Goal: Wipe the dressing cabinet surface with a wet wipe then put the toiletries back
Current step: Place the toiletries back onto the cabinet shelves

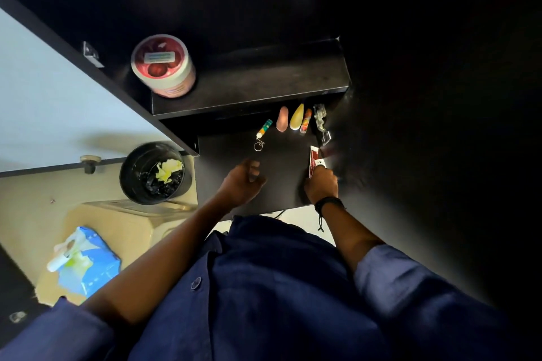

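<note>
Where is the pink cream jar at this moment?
In the head view, the pink cream jar stands at the left end of the raised black shelf, up-left of the keyring tube.

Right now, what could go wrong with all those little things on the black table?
The right hand pinches a red sachet just in front of the clear clip; pushing it back could knock that clip. The left hand hangs close to the keyring tube, so a careless reach might roll it. The pink jar sits by the upper shelf's front edge and could get bumped down.
</note>
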A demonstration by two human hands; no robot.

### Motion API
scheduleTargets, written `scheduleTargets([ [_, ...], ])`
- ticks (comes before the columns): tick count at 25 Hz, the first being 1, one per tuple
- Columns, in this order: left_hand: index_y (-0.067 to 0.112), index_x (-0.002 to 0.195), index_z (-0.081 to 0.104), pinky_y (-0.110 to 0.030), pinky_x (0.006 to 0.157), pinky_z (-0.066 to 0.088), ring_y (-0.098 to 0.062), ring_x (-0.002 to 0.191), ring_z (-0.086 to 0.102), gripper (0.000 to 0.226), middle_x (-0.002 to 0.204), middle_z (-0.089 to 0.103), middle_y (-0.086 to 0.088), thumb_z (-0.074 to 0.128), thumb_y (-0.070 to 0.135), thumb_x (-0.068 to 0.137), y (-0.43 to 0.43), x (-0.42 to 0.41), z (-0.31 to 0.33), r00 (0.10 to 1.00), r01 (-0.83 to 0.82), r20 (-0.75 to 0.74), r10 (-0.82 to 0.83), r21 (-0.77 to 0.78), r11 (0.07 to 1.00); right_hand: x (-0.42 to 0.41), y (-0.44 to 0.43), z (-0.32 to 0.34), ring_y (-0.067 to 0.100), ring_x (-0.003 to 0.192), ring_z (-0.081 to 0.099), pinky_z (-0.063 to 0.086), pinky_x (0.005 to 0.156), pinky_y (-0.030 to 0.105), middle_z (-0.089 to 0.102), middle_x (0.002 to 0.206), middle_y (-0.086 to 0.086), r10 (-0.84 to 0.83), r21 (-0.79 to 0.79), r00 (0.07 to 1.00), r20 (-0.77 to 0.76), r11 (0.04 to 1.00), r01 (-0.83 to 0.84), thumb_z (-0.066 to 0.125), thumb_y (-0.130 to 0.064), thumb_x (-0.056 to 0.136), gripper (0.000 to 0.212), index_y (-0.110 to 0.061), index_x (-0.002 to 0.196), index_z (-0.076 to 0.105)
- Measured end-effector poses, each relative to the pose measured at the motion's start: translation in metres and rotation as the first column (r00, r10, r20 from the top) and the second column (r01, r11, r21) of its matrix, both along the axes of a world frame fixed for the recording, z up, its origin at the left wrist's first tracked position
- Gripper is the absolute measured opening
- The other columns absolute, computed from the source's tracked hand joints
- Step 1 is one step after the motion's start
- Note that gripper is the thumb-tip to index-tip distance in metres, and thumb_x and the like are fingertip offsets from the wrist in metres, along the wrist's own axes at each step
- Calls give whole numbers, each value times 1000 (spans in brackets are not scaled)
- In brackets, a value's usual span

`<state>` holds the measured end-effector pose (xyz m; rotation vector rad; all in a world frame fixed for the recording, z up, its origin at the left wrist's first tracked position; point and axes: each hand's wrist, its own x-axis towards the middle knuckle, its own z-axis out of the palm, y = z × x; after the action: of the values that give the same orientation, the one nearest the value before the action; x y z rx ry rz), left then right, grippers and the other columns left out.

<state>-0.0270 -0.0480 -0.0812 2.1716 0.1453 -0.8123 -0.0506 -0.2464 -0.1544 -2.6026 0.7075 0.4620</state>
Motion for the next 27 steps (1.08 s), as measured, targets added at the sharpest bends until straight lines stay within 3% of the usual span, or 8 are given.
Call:
scheduleTargets([
  [4, 13, 122, 53, -38, 92, 49, -26, 97, 62, 39, 97, 62, -3, 62, 29, 87, -6, 5, 3, 999, -25, -27, 26, 22, 999, 7, 3, 7, 34, 82, 69, 56, 82, 42, 72, 86, 17, -130, 484, 991, 5, 868, 112, 78, -20, 73, 21, -7, 85, 68],
  [7, 20, 97, 61, -38, 80, 51, -30, 85, 63, 50, 87, 65, -8, 55, 60, 68, -10, 6, -1, 994, -84, -68, 85, 20, 996, 4, 8, 32, 27, 76, 70, 59, 82, 40, 72, 89, 19, -130, 798, 984, -119, 578, 173, 79, -8, 76, 31, 3, 102, 66],
  [9, 17, 81, 63, -39, 71, 55, -28, 75, 64, 49, 77, 66, -7, 52, 64, 72, -14, 5, 0, 992, -83, -97, 80, -26, 996, 3, 11, 48, 23, 79, 69, 60, 79, 32, 71, 92, 17, -30, 854, 997, -68, 515, 73, 77, -2, 77, 31, 3, 105, 66],
  [15, 22, 81, 62, -42, 68, 60, -26, 78, 70, 12, 91, 69, -11, 59, 18, 92, -19, 6, 11, 947, -321, -52, 316, -185, 929, 8, 16, 62, 18, 91, 69, 56, 83, 24, 71, 105, 14, 121, 839, 986, 111, 520, -158, 76, -12, 79, 34, -5, 111, 67],
  [17, 20, 91, 63, -43, 68, 60, -25, 81, 70, 6, 94, 72, -10, 58, 19, 92, -15, 5, 10, 946, -324, -36, 323, -206, 923, 9, 9, 58, 17, 100, 67, 54, 87, 26, 69, 115, 9, 56, 720, 993, 105, 684, -114, 73, -26, 83, 40, -10, 118, 64],
  [20, 14, 105, 62, -38, 67, 60, -21, 88, 69, 14, 97, 71, -9, 57, 19, 93, -8, 2, 9, 956, -294, -49, 290, -203, 934, 5, -10, 42, 30, 113, 59, 47, 96, 37, 64, 123, 12, 24, 272, 995, 96, 961, -49, 65, -25, 88, 40, -9, 124, 60],
  [23, 10, 111, 61, -36, 67, 61, -20, 91, 68, 19, 99, 70, -9, 55, 17, 94, -3, 0, 13, 959, -282, -45, 279, -212, 936, -8, -13, 24, 36, 121, 51, 43, 100, 40, 55, 129, 17, 127, 199, 992, -26, 973, -119, 65, -21, 85, 47, -7, 128, 53],
  [27, 9, 112, 60, -39, 68, 60, -21, 90, 68, 20, 100, 70, -11, 55, 16, 94, 4, -2, 15, 957, -288, -27, 289, -230, 930, -19, -8, 11, 36, 123, 48, 39, 104, 37, 53, 132, 15, 191, 163, 980, 50, 967, -196, 61, -4, 83, 43, -5, 126, 56],
])
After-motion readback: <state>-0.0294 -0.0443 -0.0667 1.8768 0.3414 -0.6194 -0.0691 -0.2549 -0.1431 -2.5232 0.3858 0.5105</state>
